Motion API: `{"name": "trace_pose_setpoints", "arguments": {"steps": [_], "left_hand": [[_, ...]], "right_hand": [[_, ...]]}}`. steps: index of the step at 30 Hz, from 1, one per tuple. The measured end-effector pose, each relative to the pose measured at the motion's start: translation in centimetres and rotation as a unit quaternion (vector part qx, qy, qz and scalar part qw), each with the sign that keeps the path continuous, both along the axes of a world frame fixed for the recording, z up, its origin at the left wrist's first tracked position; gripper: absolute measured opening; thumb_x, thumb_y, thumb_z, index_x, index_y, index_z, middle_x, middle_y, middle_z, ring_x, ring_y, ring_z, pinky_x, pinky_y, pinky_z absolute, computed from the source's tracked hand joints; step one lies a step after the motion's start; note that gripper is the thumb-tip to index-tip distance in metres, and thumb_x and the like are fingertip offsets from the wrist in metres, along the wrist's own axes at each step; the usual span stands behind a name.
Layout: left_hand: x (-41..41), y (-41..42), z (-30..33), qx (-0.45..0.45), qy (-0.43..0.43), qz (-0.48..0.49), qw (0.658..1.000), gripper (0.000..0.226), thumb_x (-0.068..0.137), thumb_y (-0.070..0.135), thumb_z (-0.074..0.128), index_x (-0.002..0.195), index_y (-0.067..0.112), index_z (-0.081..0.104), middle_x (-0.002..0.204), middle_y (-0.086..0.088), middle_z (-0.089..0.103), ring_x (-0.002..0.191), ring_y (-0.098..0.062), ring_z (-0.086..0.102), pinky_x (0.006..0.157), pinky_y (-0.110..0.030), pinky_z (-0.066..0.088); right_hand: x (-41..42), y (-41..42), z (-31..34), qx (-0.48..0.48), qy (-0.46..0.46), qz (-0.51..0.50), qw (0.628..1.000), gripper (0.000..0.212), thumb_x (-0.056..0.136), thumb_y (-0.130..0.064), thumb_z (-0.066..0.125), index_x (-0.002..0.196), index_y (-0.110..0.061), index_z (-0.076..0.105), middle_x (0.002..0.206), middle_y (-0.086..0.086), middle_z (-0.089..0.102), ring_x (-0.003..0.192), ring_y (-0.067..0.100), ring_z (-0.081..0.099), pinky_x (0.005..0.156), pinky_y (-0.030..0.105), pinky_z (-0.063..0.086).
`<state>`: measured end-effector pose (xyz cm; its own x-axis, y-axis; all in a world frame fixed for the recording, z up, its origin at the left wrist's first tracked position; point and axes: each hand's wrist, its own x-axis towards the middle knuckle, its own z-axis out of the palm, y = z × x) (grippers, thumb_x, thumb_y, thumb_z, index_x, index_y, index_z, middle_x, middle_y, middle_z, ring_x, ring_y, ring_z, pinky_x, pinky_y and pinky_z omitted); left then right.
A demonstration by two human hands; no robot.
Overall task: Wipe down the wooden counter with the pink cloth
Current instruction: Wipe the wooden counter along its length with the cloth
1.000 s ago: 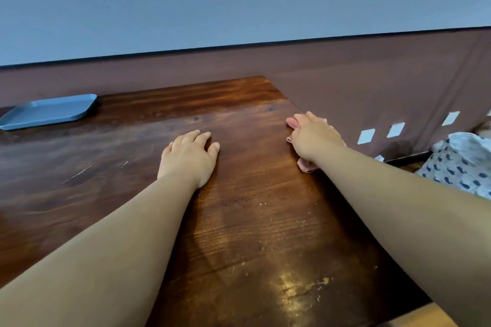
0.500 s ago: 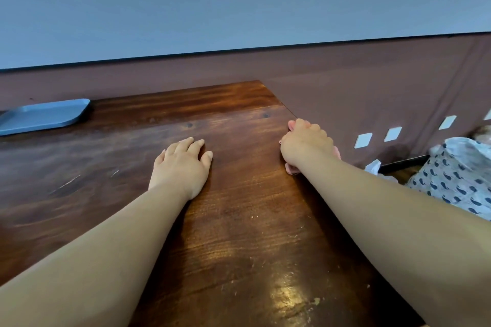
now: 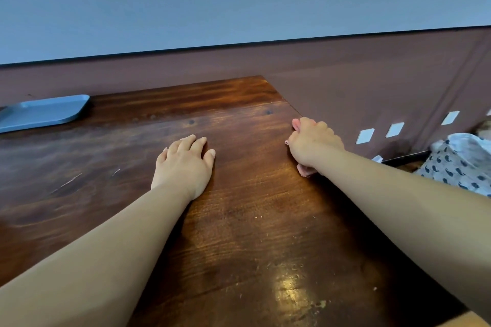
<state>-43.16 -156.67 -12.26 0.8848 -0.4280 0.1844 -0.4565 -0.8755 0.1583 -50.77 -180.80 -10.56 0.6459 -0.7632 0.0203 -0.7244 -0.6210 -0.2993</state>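
The right hand curls its grip around the pink cloth at the counter's right edge, hiding most of it. The left hand lies flat, fingers straight.

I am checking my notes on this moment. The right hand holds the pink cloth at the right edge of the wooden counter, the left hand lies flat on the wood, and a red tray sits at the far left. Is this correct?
Not quite: the tray is blue, not red, as the head view shows. The rest stands: the right hand holds the pink cloth at the right edge of the wooden counter, and the left hand lies flat on the wood.
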Motion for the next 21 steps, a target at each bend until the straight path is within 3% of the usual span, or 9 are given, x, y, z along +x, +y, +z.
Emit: {"name": "trace_pose_setpoints", "arguments": {"steps": [5,10,15,19,21], "left_hand": [[0.0,0.0,-0.1,-0.001,-0.005,0.001,1.0,0.055,0.098,0.055,0.019,0.147,0.033,0.028,0.156,0.007,0.024,0.144,-0.017,0.016,0.116,-0.042,0.015],[-0.3,0.0,0.1,-0.01,0.004,0.002,1.0,0.054,0.099,0.054,0.021,0.148,0.033,0.029,0.157,0.007,0.024,0.145,-0.016,0.015,0.117,-0.041,0.014],[-0.2,0.0,0.1,-0.002,0.003,-0.003,1.0,0.055,0.099,0.053,0.019,0.148,0.032,0.027,0.157,0.005,0.022,0.145,-0.018,0.015,0.117,-0.041,0.014],[-0.1,0.2,0.1,-0.004,-0.002,-0.001,1.0,0.055,0.098,0.054,0.019,0.148,0.033,0.028,0.157,0.006,0.024,0.145,-0.017,0.016,0.117,-0.041,0.014],[-0.3,0.1,0.1,-0.006,-0.001,0.001,1.0,0.055,0.098,0.054,0.019,0.148,0.033,0.029,0.157,0.007,0.024,0.145,-0.017,0.016,0.117,-0.04,0.014]], "right_hand": [[1.0,-1.5,1.0,0.03,-0.015,0.048,0.998,0.043,0.101,-0.036,0.032,0.141,-0.024,0.04,0.136,0.014,0.046,0.121,0.035,0.052,0.095,0.042,0.044],[-0.3,-1.1,0.9,0.05,-0.034,0.073,0.995,0.043,0.098,-0.042,0.027,0.139,-0.035,0.04,0.121,0.008,0.046,0.102,0.034,0.063,0.086,0.046,0.057],[-2.2,-2.4,-0.4,0.018,-0.018,0.078,0.997,0.042,0.1,-0.043,0.023,0.139,-0.034,0.038,0.128,0.01,0.048,0.104,0.035,0.058,0.085,0.04,0.047],[-0.9,-2.2,1.3,0.114,-0.069,0.069,0.989,0.041,0.1,-0.03,0.022,0.136,-0.033,0.04,0.123,0.006,0.055,0.076,0.033,0.066,0.083,0.046,0.058],[-1.1,-1.9,1.1,0.087,-0.042,0.051,0.994,0.04,0.101,-0.033,0.022,0.137,-0.032,0.039,0.125,0.01,0.053,0.096,0.036,0.064,0.085,0.042,0.054]]}}
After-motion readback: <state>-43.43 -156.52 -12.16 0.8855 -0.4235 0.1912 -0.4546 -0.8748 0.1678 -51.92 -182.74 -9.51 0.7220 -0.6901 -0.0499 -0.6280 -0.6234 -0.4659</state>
